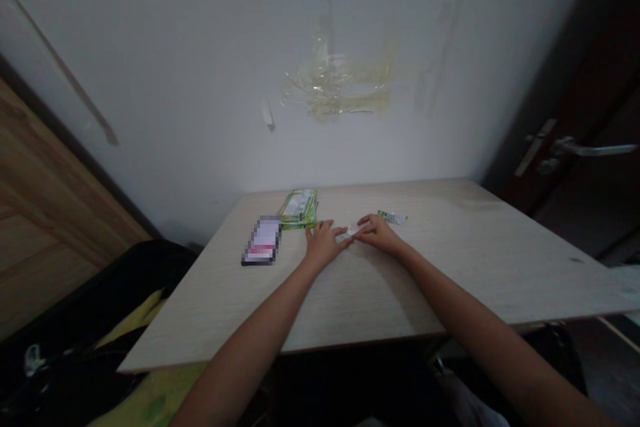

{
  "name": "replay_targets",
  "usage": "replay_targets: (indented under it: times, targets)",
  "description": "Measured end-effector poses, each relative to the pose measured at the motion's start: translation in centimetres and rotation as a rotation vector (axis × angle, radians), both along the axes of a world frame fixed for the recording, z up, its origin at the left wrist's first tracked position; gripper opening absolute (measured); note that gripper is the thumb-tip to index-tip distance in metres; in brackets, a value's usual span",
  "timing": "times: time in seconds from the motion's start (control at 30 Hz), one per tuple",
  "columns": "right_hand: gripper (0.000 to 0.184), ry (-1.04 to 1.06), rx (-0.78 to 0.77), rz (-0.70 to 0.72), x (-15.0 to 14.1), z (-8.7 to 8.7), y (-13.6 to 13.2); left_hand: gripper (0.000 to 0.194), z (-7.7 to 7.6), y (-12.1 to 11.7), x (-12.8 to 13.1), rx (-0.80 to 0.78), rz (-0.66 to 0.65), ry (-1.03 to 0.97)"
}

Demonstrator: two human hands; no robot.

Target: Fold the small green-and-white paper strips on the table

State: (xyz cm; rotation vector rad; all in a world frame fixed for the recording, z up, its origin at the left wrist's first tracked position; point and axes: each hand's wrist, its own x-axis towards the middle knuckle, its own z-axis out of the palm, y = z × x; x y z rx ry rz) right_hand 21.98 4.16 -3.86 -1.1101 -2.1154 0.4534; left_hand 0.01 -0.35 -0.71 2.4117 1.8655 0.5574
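A small white piece [351, 230], thin and paper-like, lies between my two hands low over the table. My left hand [323, 243] rests on the tabletop, its thumb and forefinger closed on the left side of the piece and the other fingers spread. From the right, my right hand [383, 235] pinches the near edge between thumb and fingers. Its exact kind is too small to make out. Just beyond the right hand lies a torn green-and-white strip [393, 217]. A stack of green-and-white printed packets [300, 205] sits beyond my left hand.
A phone [263, 240] with its screen blurred lies left of the packets. The pale wooden table [480, 260] meets a wall [200, 80] bearing old clear tape [345, 90]. At the right is a dark door with a metal handle [600, 149]; dark bags and yellow cloth sit lower left.
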Motion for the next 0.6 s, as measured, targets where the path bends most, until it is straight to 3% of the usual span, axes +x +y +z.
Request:
replay_targets:
  times: [0.27, 0.6]
  targets:
    - [0.02, 0.023, -0.082, -0.029, -0.2, 0.7, -0.5, 0.047, 0.1, 0.4, -0.1, -0.026, 0.001, -0.033]
    - [0.022, -0.159, 0.034, -0.061, -0.6, 1.5, -0.9, 0.047, -0.4, 0.8, -0.2, -0.014, -0.003, -0.052]
